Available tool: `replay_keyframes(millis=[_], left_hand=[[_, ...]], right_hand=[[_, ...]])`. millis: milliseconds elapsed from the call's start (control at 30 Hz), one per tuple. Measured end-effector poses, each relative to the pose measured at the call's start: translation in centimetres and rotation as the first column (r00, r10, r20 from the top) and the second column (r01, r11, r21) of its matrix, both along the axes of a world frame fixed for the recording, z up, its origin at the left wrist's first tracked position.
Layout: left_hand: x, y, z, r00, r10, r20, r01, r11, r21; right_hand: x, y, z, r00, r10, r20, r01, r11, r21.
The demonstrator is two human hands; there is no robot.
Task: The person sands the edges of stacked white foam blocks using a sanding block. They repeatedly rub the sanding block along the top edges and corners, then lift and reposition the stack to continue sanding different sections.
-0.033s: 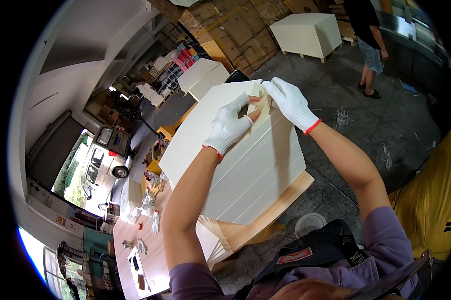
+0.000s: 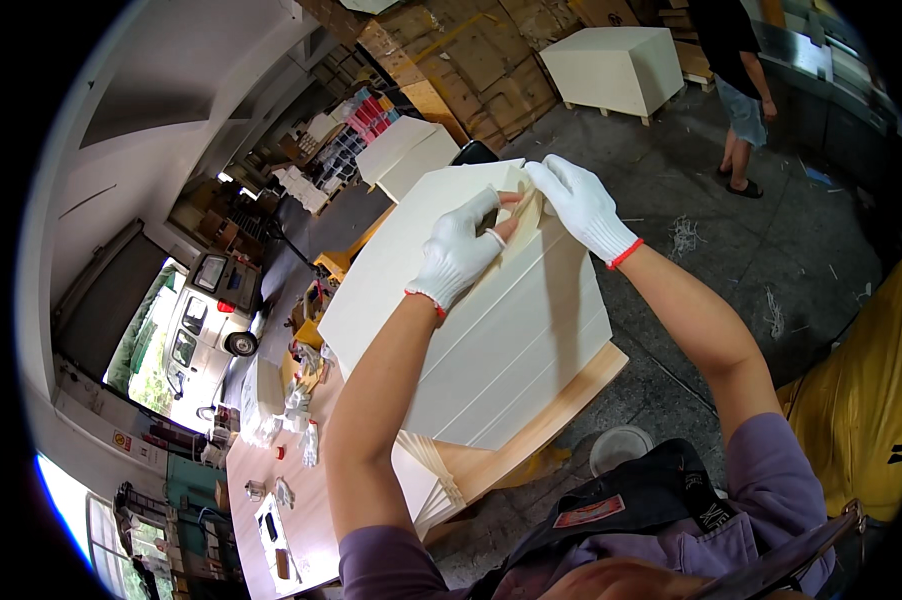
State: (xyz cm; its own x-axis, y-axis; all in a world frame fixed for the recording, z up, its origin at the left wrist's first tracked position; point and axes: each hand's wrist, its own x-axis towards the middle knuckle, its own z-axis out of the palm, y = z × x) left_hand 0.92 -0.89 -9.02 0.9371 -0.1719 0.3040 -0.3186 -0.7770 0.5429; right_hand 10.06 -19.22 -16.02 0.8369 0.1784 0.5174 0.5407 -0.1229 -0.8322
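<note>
A tall stack of large cream-white sheets point(image 2: 481, 345) stands before me, its layered side toward me. At its far right corner, several sheet edges are bent up into a beige curl point(image 2: 529, 212). My left hand point(image 2: 459, 245), in a white glove with bare thumb and forefinger tips, closes on that curl from the left. On the other side, my right hand point(image 2: 576, 203), in a full white glove with a red cuff, grips the same corner with bent fingers. Its fingertips are partly hidden behind the sheets.
A wooden board point(image 2: 571, 400) lies beneath the stack. On the left, a table point(image 2: 311, 500) holds small tools and gloves. A person point(image 2: 736, 90) stands at the far right, near another pale stack point(image 2: 616, 65). A white bucket point(image 2: 621, 450) and yellow cloth point(image 2: 861, 390) are at right.
</note>
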Motion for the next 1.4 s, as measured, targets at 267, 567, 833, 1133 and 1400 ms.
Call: replay_keyframes(millis=[267, 567, 833, 1133, 1400], left_hand=[[-0.1, -0.5, 0.7, 0.995, 0.075, -0.066, -0.070, 0.994, 0.079], [-0.3, -0.7, 0.4, 0.995, 0.069, -0.078, -0.063, 0.996, 0.067], [-0.9, -1.0, 1.2, 0.997, 0.070, -0.034, -0.063, 0.986, 0.157], [-0.2, -0.9, 0.4, 0.992, 0.095, -0.085, -0.084, 0.988, 0.130], [-0.3, -0.7, 0.4, 0.995, 0.082, -0.053, -0.071, 0.981, 0.182]], right_hand=[[0.2, -0.1, -0.1, 1.000, -0.007, 0.011, 0.007, 1.000, -0.012], [0.6, 0.2, -0.6, 1.000, -0.019, 0.004, 0.020, 1.000, -0.011], [-0.2, 0.1, 0.0, 1.000, -0.006, -0.028, 0.006, 1.000, 0.011], [0.4, 0.4, -0.6, 0.999, 0.005, -0.050, -0.002, 0.998, 0.061], [0.5, 0.2, -0.7, 0.999, 0.000, -0.032, 0.002, 0.999, 0.055]])
